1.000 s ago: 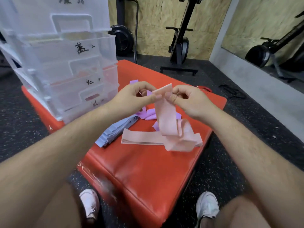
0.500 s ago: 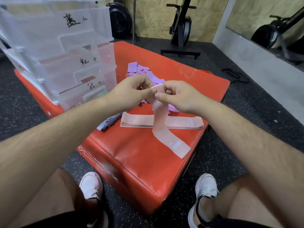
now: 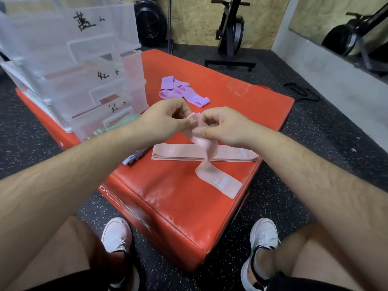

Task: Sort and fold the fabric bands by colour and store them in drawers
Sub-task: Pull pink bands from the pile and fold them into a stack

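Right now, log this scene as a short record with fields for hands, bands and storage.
left hand: pinches the top end of the pink band
right hand: pinches the same band, beside the left hand
pink band: hangs from both hands, crossing the pink stack
pink stack: folded flat on the red pad
purple bands: loose heap beyond the hands
drawer unit: clear plastic, on the pad's left part

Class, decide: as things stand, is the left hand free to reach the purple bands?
Likely not yet: the left hand pinches the pink band with the right hand. Nothing lies between it and the purple bands.
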